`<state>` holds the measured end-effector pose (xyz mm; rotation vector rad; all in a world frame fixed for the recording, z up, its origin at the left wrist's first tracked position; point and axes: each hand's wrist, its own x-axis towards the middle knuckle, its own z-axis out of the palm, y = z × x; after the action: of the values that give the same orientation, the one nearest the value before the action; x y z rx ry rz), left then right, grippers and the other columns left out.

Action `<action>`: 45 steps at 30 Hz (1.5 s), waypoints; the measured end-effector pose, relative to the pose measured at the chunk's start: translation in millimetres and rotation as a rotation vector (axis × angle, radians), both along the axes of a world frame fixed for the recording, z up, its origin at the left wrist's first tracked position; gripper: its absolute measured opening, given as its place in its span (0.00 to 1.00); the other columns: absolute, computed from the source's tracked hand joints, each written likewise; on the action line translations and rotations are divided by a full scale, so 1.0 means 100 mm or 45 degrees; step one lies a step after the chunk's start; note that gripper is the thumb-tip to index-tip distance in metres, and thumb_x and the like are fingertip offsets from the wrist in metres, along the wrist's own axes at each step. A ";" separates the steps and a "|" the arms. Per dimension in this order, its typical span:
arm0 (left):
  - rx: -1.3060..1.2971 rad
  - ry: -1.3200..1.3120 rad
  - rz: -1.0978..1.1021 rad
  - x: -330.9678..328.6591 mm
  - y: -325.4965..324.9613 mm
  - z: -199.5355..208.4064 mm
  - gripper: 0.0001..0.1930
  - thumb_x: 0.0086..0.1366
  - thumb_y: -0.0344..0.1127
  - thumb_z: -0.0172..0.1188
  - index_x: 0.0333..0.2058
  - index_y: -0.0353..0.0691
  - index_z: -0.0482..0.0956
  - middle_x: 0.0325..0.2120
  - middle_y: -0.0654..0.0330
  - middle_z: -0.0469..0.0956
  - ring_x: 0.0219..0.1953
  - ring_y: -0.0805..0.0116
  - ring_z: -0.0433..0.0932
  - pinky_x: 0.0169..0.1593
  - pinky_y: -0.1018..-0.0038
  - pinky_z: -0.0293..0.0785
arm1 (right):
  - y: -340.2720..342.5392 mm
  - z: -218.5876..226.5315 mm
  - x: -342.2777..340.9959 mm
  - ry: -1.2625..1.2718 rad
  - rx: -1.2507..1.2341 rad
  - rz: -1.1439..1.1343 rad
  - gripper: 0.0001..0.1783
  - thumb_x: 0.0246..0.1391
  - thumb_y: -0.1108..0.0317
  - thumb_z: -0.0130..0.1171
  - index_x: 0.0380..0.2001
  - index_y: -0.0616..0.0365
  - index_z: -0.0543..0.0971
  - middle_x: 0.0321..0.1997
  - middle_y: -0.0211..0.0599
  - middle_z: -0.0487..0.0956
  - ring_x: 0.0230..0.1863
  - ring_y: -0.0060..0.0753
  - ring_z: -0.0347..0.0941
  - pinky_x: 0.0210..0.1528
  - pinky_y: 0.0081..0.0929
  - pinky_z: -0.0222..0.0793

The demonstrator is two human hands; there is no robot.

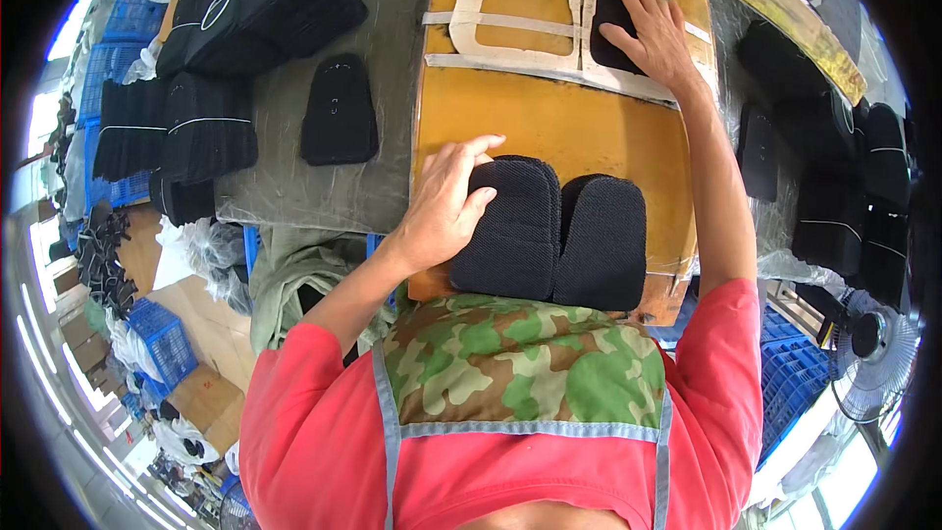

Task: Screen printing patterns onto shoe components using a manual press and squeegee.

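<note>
On the tan board (559, 123), my right hand (650, 27) lies with its fingers spread over a black pad (610, 25). That pad sits within the right one of two white-edged frames; the left white-edged frame (469, 2) has only board surface showing inside it. My left hand (446, 201) is at the upper left corner of a black mesh-textured pad stack (505, 236), its thumb and forefinger apart. The thumb tip meets the stack's edge; some of its other fingers are hidden. A second black stack (603, 245) stands right beside it, against my camouflage apron (530, 363).
Left of the board, a single black pad (340, 110) lies on the grey-green table (392, 29). Tied bundles of black pads (211, 123) stand farther left, with more bundles (829, 206) at the right. A wooden beam (756, 10) crosses the far right; a fan (873, 348) stands lower right.
</note>
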<state>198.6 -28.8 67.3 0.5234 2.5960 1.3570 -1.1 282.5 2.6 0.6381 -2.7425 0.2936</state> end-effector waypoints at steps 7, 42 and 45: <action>0.455 -0.267 0.089 -0.49 -0.19 0.05 0.24 0.64 0.24 0.53 0.59 0.36 0.65 0.57 0.57 0.68 0.58 0.66 0.68 0.63 0.70 0.61 | -0.08 -0.09 0.02 0.110 -0.020 -0.057 0.46 0.51 0.26 0.51 0.64 0.46 0.66 0.71 0.38 0.60 0.73 0.51 0.50 0.72 0.54 0.40; -0.726 0.598 -0.153 -1.98 0.51 -0.45 0.32 0.71 0.47 0.47 0.66 0.32 0.54 0.67 0.41 0.53 0.70 0.42 0.48 0.71 0.52 0.40 | -0.11 0.19 0.14 -0.118 -0.234 -0.078 0.45 0.49 0.32 0.58 0.62 0.53 0.70 0.61 0.49 0.71 0.66 0.49 0.61 0.69 0.49 0.44; -0.644 0.642 -0.155 -2.03 0.60 -0.41 0.32 0.70 0.47 0.47 0.66 0.33 0.55 0.66 0.42 0.54 0.70 0.44 0.47 0.71 0.51 0.39 | -0.08 0.16 0.14 -0.178 -0.217 -0.098 0.44 0.49 0.35 0.60 0.62 0.53 0.70 0.64 0.49 0.69 0.68 0.48 0.58 0.71 0.46 0.42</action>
<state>-4.8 31.5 26.1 1.0079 3.0703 0.5309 13.2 274.7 19.0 0.4829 -2.8251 0.5669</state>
